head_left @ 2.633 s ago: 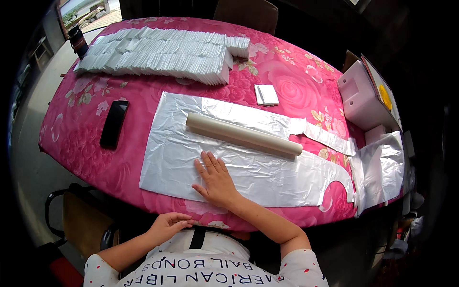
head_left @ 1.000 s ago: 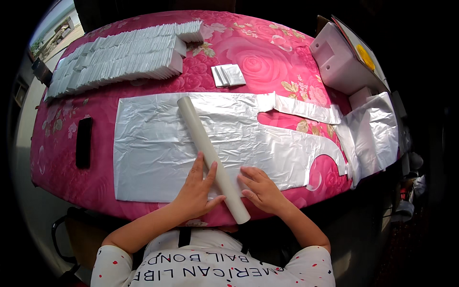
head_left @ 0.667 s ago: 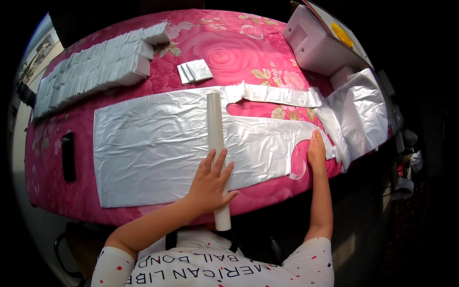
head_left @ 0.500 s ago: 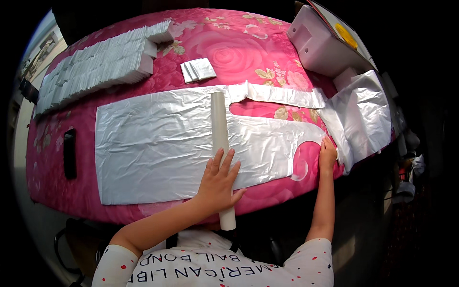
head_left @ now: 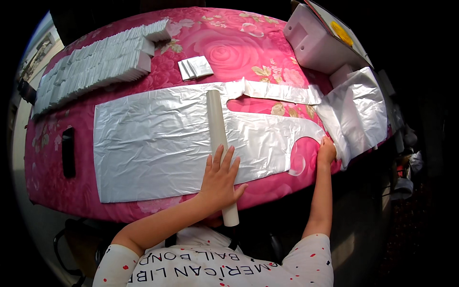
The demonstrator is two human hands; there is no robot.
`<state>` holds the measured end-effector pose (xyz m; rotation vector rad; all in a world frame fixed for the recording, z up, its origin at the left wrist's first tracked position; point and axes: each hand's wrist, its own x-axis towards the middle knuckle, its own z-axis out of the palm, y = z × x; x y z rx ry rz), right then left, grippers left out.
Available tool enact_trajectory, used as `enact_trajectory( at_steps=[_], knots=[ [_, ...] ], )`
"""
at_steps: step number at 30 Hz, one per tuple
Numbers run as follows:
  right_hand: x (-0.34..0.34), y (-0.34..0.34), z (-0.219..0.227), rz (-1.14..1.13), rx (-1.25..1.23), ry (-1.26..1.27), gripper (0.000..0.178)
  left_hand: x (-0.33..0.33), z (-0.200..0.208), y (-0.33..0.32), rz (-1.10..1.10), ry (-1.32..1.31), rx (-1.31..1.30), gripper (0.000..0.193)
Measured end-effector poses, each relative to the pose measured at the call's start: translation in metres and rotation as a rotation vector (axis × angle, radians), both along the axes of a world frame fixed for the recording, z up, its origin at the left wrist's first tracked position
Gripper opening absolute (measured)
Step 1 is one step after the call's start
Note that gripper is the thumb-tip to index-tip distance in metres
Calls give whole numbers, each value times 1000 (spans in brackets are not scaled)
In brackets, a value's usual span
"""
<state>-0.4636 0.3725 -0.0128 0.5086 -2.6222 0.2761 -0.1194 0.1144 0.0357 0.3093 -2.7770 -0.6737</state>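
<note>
A thin, shiny white plastic sheet (head_left: 148, 143) with curved cut-outs and straps, shaped like a disposable apron, lies flat and creased. Across its middle rests a long pale tube (head_left: 217, 119), its near end jutting past the table edge. My left hand (head_left: 220, 181) lies on the near part of this tube, fingers spread and palm down. At the right, the fingers of my right hand (head_left: 326, 150) are closed on the end of the sheet's near strap. Beside that hand, a loose heap of the same white plastic (head_left: 358, 115) meets the straps.
Rows of folded white packets (head_left: 95, 67) fill the far left of the pink flowered tablecloth (head_left: 224, 50). A small folded plastic packet (head_left: 195, 68) lies beyond the sheet. A black oblong object (head_left: 68, 152) sits left. A white foam box (head_left: 315, 40) stands far right.
The tube has turned slightly, its far end shifting left and its near end right. Both hands keep nearly the same places, and the whole view has shifted a little.
</note>
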Motion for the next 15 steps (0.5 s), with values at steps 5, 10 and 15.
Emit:
enact_trajectory(
  at_steps=[5, 10, 15],
  knots=[
    [23, -11, 24, -1, 52, 131, 14, -1, -1, 2, -4, -3, 5, 66],
    [45, -44, 35, 77, -253, -35, 21, -1, -3, 4, -10, -1, -4, 66],
    [66, -89, 41, 217, -888, -619, 17, -2, -3, 3, -21, 64, 59, 66]
  ],
)
